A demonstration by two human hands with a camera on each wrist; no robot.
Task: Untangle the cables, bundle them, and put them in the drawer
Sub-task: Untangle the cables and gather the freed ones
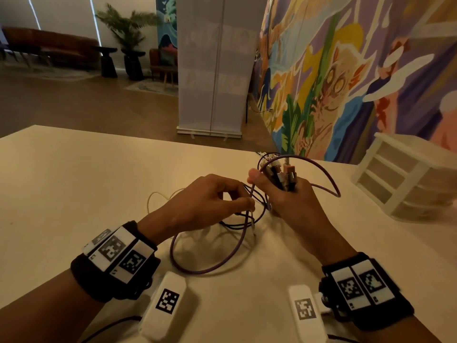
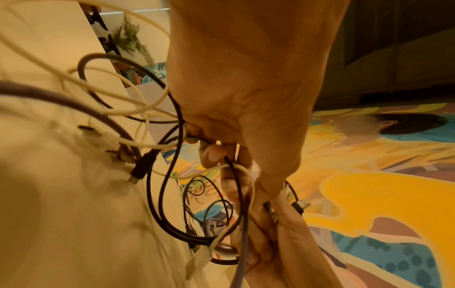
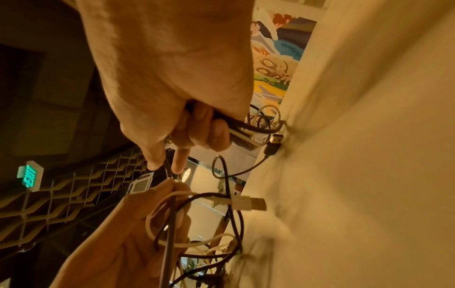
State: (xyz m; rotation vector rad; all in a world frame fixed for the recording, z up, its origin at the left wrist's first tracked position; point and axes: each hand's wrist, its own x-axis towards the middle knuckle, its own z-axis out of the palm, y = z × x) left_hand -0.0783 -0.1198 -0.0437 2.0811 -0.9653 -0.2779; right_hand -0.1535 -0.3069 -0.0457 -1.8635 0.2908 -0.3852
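Observation:
A tangle of purple, black and white cables [image 1: 237,219] lies on the white table [image 1: 74,181] between my hands. My right hand [image 1: 279,191] is raised slightly and grips a bunch of cable plugs [image 1: 282,173] that stick up out of its fist. A purple cable [image 1: 324,177] loops out to its right. My left hand [image 1: 217,196] pinches the purple and black strands just left of the right hand. In the left wrist view my left hand [image 2: 234,165] curls round black and white cables [image 2: 172,185]. The right wrist view has my right hand [image 3: 197,132] holding the bunch, and a white USB plug [image 3: 248,202] hanging free.
A small white set of drawers [image 1: 405,177] stands at the table's right, its drawers closed. Two white tagged blocks [image 1: 168,308] [image 1: 305,313] lie on the near edge of the table. Beyond the far edge are a banner stand [image 1: 212,70] and a painted wall [image 1: 346,70].

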